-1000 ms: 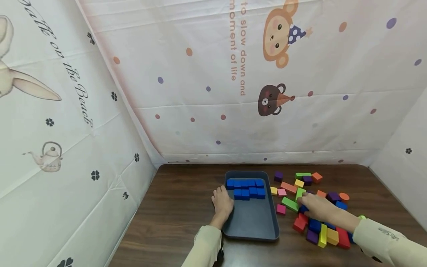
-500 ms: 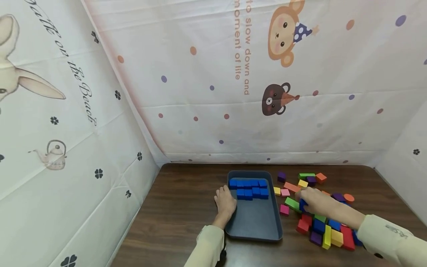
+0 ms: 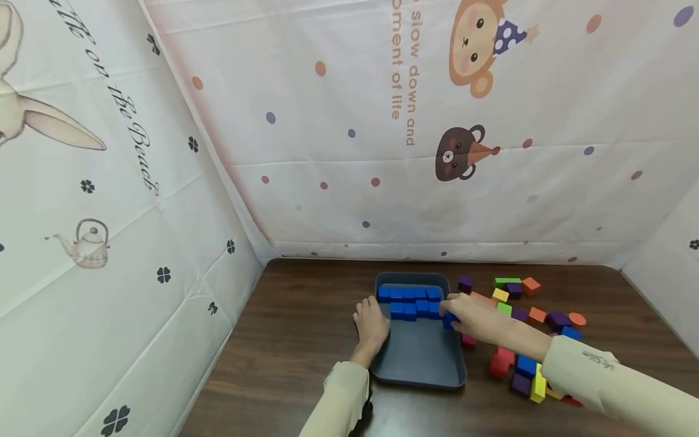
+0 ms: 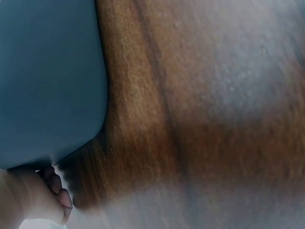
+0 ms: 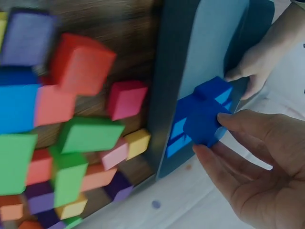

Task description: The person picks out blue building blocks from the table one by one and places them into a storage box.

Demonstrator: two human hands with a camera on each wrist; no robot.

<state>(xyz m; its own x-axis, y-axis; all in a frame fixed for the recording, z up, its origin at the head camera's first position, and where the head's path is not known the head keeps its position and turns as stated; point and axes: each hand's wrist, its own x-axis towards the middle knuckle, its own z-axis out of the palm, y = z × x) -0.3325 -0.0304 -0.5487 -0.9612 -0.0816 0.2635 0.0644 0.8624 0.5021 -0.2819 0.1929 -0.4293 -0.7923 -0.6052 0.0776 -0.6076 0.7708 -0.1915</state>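
Note:
My right hand (image 3: 476, 315) pinches a blue block (image 5: 202, 121) between thumb and fingertips, over the right rim of the dark grey tray (image 3: 420, 361). Inside the tray, blue blocks (image 3: 408, 294) stand in two rows towards the far end; the held block is beside the right end of the nearer row. My left hand (image 3: 372, 323) grips the tray's left wall. In the right wrist view, the thumb and a finger of the left hand (image 5: 262, 55) sit at the tray's edge. The left wrist view shows its curled fingers (image 4: 55, 183) against the tray's outer side.
Right of the tray lies a loose spread of coloured blocks, among them a red block (image 3: 501, 365), a yellow block (image 3: 538, 385), a purple block (image 3: 465, 283) and an orange round piece (image 3: 577, 319). Printed cloth walls (image 3: 338, 200) border the wooden table (image 3: 306, 315).
My right hand has lifted a blue block from the loose pile and carried it left to the tray's right rim. The left hand stays at the tray's left side. The head view has shifted slightly.

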